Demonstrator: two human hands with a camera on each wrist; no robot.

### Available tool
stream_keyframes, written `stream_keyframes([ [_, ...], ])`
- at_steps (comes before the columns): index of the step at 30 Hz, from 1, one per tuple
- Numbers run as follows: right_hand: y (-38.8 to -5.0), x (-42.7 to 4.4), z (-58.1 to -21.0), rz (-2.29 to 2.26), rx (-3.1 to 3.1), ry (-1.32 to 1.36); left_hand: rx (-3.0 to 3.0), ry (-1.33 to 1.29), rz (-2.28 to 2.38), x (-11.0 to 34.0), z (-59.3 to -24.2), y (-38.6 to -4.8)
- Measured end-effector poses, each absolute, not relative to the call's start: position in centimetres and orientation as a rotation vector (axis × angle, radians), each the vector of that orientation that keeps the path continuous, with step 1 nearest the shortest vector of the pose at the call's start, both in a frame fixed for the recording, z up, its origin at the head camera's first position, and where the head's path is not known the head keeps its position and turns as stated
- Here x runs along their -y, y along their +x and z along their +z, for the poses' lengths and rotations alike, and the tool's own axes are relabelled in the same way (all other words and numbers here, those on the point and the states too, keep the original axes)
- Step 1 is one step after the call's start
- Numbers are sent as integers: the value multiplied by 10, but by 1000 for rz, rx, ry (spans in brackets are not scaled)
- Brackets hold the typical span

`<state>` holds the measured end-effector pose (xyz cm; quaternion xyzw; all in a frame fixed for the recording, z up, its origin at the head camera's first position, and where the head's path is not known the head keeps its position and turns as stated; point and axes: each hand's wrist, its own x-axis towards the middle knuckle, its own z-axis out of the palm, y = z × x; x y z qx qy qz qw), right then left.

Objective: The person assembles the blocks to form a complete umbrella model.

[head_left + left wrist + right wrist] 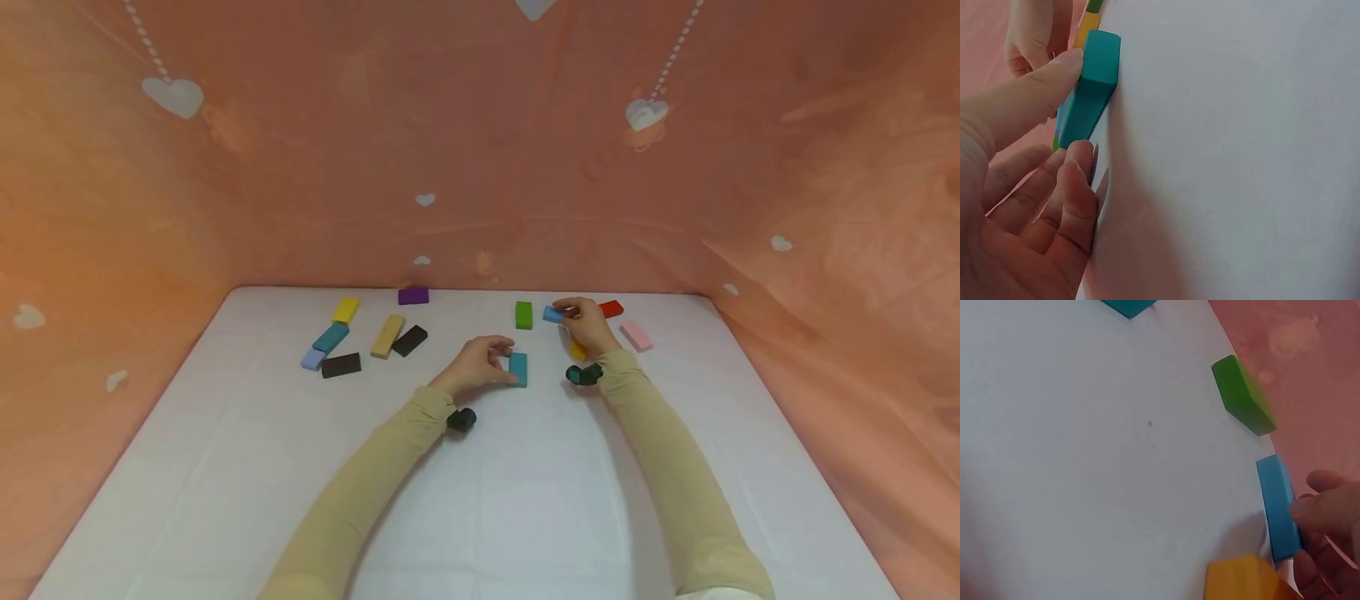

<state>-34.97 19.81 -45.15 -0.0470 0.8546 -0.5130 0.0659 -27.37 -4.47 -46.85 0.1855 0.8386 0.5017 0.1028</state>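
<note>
My left hand (474,365) holds a teal block (518,370) lying on the white table, thumb at its near end and a finger by its far end. In the left wrist view the thumb touches the teal block (1100,59), while the other fingers curl loosely beneath. Farther back, my right hand (591,327) pinches a light blue block (552,315); its thumb rests against the blue block (1279,503) in the right wrist view, with part of the fingers hidden. Beside that wrist lies an orange-yellow block (577,351), and left of the blue one a green block (523,316).
A red block (612,308) and a pink block (637,336) lie to the right. On the left are purple (413,296), yellow (346,310), beige (387,336) and several other blocks. Behind the table (487,500) hangs a pink-orange cloth (480,150).
</note>
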Motion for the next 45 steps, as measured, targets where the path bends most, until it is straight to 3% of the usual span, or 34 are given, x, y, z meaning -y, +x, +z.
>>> stream_keyframes([
  [22,-355,-199,-455,-1356,-2752,-158,-2443,565,1497,45,-469,-269],
  [45,-355,-203,-454,-1480,-2647,-131,-2372,494,1644,49,-464,-266],
])
